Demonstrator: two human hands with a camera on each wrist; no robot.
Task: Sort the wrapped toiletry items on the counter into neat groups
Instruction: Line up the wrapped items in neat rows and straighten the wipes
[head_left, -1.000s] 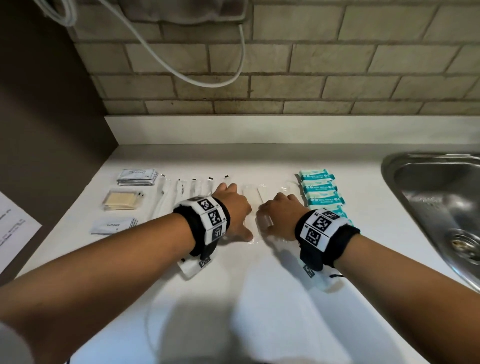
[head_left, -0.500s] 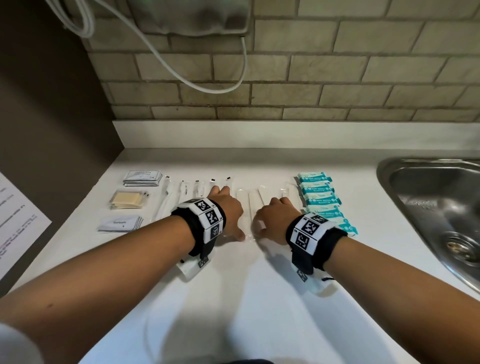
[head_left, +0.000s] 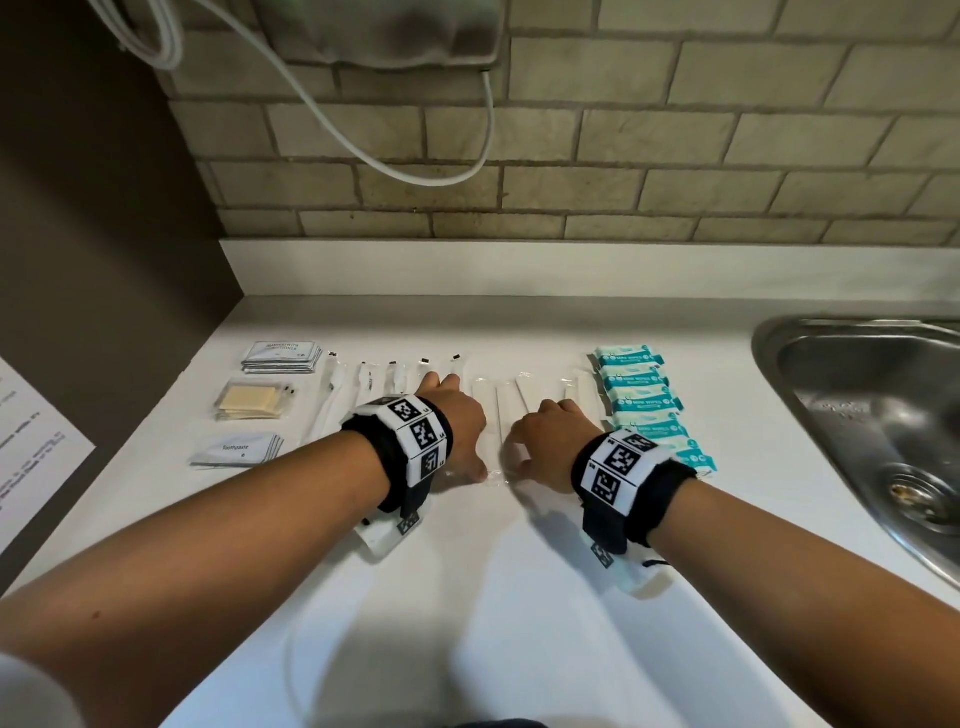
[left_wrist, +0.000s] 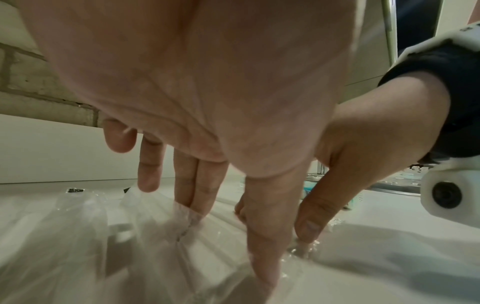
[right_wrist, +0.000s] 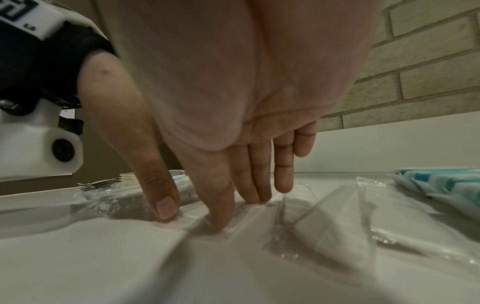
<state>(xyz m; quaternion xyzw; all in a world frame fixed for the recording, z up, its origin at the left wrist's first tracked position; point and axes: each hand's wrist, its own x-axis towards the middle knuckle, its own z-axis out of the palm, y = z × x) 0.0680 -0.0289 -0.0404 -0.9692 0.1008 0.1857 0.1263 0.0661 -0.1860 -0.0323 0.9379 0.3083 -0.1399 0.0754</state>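
Two hands on white counter (head_left: 467, 597), palms down, fingers extended and relaxed, gripping nothing: left hand (head_left: 454, 421) and right hand (head_left: 550, 447) both press fingertips on clear-wrapped long items (head_left: 506, 410) laid in a row mid-counter. Teal wipe packets (head_left: 641, 402) in a column right of the row, near sink (head_left: 852, 415). Toothpaste sachets (head_left: 239, 449), tan packets (head_left: 249, 405), white sachets (head_left: 280, 356) grouped far left

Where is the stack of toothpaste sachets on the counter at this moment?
In the head view the toothpaste sachets lie at the near left of the counter, in front of the yellowish packets and left of the left hand.
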